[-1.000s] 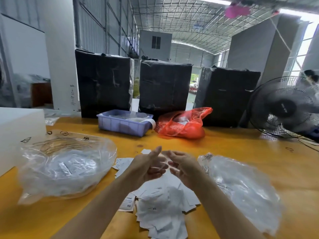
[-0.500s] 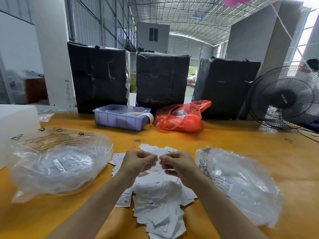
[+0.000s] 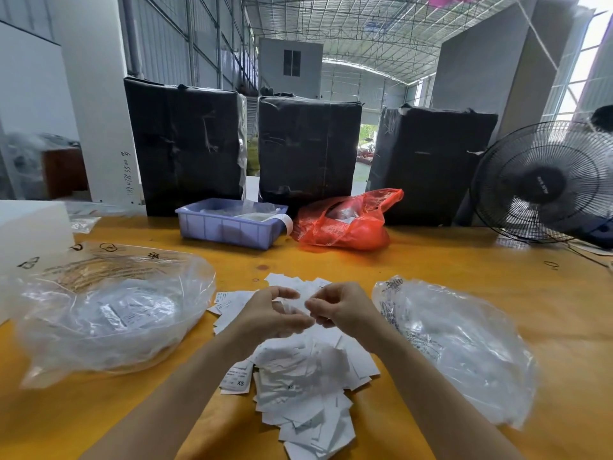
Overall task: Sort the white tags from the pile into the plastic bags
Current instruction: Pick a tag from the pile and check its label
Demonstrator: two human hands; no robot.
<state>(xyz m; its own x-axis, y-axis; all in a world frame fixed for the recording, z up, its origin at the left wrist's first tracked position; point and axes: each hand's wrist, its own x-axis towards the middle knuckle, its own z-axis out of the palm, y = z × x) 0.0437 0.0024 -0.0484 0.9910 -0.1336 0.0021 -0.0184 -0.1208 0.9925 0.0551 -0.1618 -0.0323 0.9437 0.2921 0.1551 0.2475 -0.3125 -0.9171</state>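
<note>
Both hands hover close together over the far part of a pile of white tags (image 3: pixel 298 376) that lies in the near middle of the yellow surface (image 3: pixel 497 270). The left hand (image 3: pixel 268 318) has its fingers curled inward, thumb raised toward the index finger; the right hand (image 3: pixel 341 307) is curled the same way, its fingertips almost meeting those of the left. Something pale and blurred sits between the fingertips of the two hands, likely a tag, but I cannot tell which hand actually has hold of it or whether either does.

The pile spreads from just beyond the hands toward the near edge, and a few tags show "XS" printed on them. To the left of the pile lies a clear plastic bag (image 3: pixel 109 313), puffed up, with white tags visible inside. To the right lies a second clear plastic bag (image 3: pixel 457 346), flatter, with black print near its far end.

Farther back on the surface stand a blue tray (image 3: pixel 229 227) and, just to its right, a red plastic bag (image 3: pixel 345 224). Behind them three black-wrapped bundles (image 3: pixel 308 147) stand in a row. A black fan (image 3: pixel 544 184) stands at the far right, and a white block (image 3: pixel 30 234) at the far left.
</note>
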